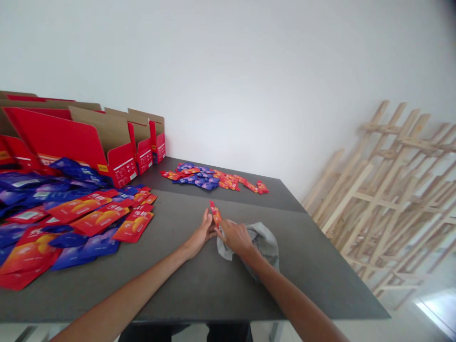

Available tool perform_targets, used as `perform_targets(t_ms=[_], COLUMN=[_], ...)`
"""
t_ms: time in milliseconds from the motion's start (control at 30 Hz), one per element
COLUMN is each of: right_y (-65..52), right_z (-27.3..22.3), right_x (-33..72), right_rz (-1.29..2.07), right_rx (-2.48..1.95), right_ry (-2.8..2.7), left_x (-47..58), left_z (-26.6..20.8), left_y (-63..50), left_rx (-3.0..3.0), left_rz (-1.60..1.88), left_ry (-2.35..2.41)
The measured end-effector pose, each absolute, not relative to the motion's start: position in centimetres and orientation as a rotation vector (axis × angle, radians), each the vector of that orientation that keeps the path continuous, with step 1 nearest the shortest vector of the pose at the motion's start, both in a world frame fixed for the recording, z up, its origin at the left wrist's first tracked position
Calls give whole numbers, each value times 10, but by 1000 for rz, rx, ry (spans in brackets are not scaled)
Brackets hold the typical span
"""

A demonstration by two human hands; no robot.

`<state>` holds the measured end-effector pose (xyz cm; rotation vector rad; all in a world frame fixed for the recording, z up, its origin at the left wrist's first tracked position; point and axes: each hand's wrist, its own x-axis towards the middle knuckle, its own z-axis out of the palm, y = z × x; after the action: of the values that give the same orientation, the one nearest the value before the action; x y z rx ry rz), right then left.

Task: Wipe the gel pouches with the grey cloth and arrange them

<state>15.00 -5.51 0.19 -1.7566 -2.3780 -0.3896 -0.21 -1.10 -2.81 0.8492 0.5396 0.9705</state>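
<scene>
Red boxes (121, 167), pouches (133, 226) at L; 1 grey cloth (266, 240) (partly behind R hand (234, 236)) — R pinching 1 red-orange sachet (215, 213), L hand (200, 236) beside, can't tell grip.

You're getting plenty of light, pretty soft and even, with the wall (228, 99) behind the bench's (306, 280) far edge glowing brightest. Shadows are falling faint and fuzzy. Past the near right corner, the floor (439, 309) is glaring white. Your wide lens is stretching that corner, the wooden frames (378, 200) beyond the right edge are looking smeary, and fine print on the packet (215, 214) mid-bench is going mushy.
</scene>
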Motion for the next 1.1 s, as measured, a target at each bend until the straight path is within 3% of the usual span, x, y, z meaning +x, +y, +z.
perform_targets(t_ms=[333, 533, 800, 1100], right_y=[-60, -63, -58, -68], right_z=[-2, -2, -9, -6], right_x=[149, 153, 156, 140], right_rz=[-198, -48, -112, -265], right_rx=[-1122, -1160, -1383, -1089], right_ry=[-2631, -2517, -2047, -2576], left_x=[-8, -9, -6, -13], left_z=[-21, -16, -11, -16], left_y=[-12, -20, -28, -24], left_rx=[761, 810, 820, 757], left_rz=[965, 846, 779, 694], left_ry=[682, 484, 334, 392])
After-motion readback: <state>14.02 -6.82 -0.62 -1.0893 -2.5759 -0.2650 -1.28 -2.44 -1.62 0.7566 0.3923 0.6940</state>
